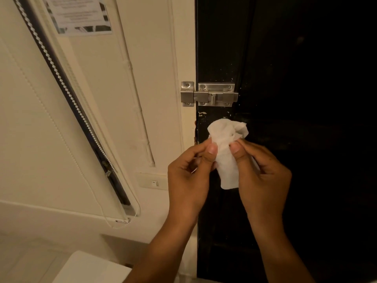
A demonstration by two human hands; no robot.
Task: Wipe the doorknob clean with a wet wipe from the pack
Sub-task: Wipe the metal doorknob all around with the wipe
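A crumpled white wet wipe (226, 152) hangs between my two hands in front of the black door (306, 119). My left hand (189, 174) pinches its left side with thumb and fingers. My right hand (263, 174) pinches its right side. The wipe's top is bunched and its lower end dangles down to about palm level. No doorknob shows in this view; my hands and the wipe cover that part of the door. The pack of wipes is out of sight.
A steel slide bolt (210, 94) bridges the door edge and the cream wall above my hands. A light switch (154, 183) sits low on the wall. A window blind (61, 111) slants at left, with a posted notice (81, 15) near it. A white surface (87, 268) lies below.
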